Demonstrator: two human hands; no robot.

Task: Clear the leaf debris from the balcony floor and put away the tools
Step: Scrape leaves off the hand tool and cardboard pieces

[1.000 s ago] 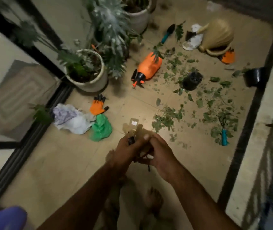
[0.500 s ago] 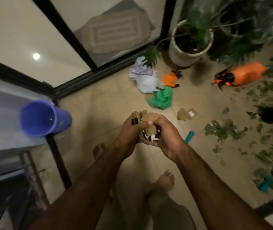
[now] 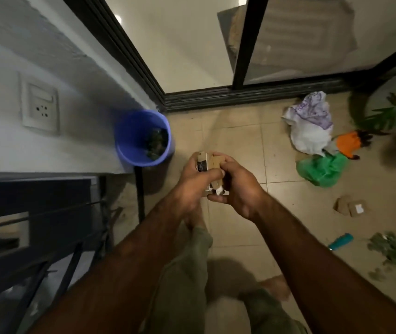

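Between the two grips, at mid-frame, sits a bundle of cardboard scraps (image 3: 214,162), tan with one dark panel and some white bits at its lower end.

1. Left grip (image 3: 192,179): clenched round the bundle from the left, thumb laid across the top.
2. Right grip (image 3: 238,186): clenched round the same bundle from the right, fingers curled under it. Both grips touch each other over the bundle.
3. Balcony floor (image 3: 240,131): beige tile, below the grips.
4. Blue bucket (image 3: 129,138): just left of the grips and slightly beyond them, standing against the wall. Dark leaf debris (image 3: 156,143) lies inside it.
5. Green bag (image 3: 322,169): right of the grips, on the floor. A white bag (image 3: 310,126) lies beyond it, touching it, and an orange glove (image 3: 347,143) lies just beside both.
6. Loose cardboard pieces (image 3: 350,207): right of the grips and slightly nearer the person.
7. Teal-handled tool (image 3: 340,241): nearer still, right of the right forearm. Its working end is hidden.
8. Scattered leaves (image 3: 394,249): on the floor just right of that tool, well apart from the bucket.
9. Potted plant (image 3: 389,114): far right, beyond the glove.
10. Sliding door track (image 3: 240,96): beyond the grips. A doormat (image 3: 288,32) shows behind the glass.
11. Wall socket (image 3: 40,106): far left, on the wall.
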